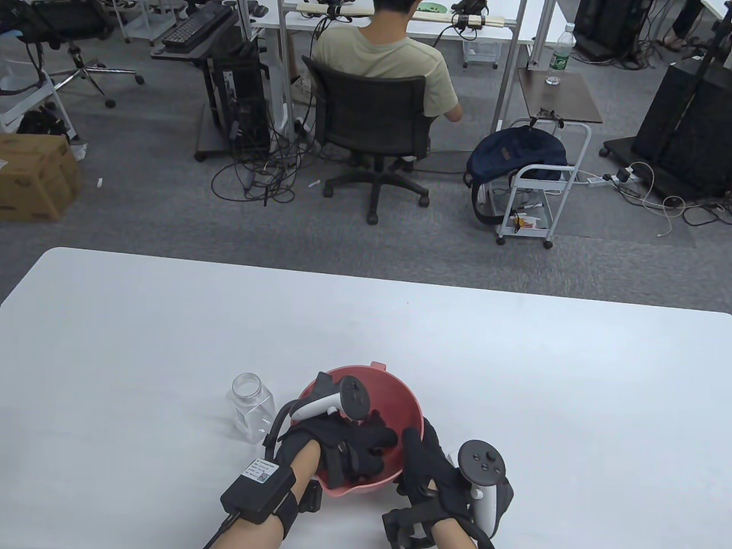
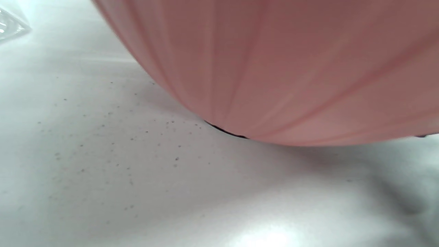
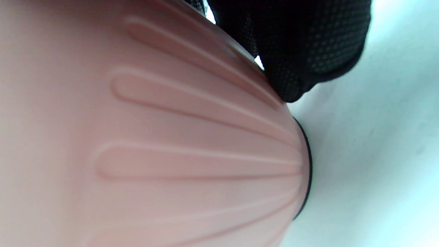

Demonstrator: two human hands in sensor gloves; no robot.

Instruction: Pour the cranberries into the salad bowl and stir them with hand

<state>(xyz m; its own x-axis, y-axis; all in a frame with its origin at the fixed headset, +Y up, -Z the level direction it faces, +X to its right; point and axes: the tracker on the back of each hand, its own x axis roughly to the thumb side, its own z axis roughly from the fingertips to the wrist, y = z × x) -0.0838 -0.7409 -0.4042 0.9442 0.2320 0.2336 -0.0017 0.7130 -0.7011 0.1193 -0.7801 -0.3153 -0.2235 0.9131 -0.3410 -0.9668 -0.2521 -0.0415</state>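
While I watch the table view, the pink salad bowl (image 1: 400,400) sits on the white counter (image 1: 514,372) near its front edge. Left hand (image 1: 354,446) is down inside the bowl, fingers loosely bent; I can't tell whether it holds anything. Right hand (image 1: 426,463) grips the bowl's near right rim. Clear jar (image 1: 251,406) stands upright, just left of the bowl. Cranberries are hidden by the glove.

We see the bowl (image 1: 400,400) on the worktop (image 1: 514,372) near its front edge, the jar (image 1: 251,406) just left of the bowl, our left hand (image 1: 354,452) inside the bowl, our right hand (image 1: 434,469) against its right wall.
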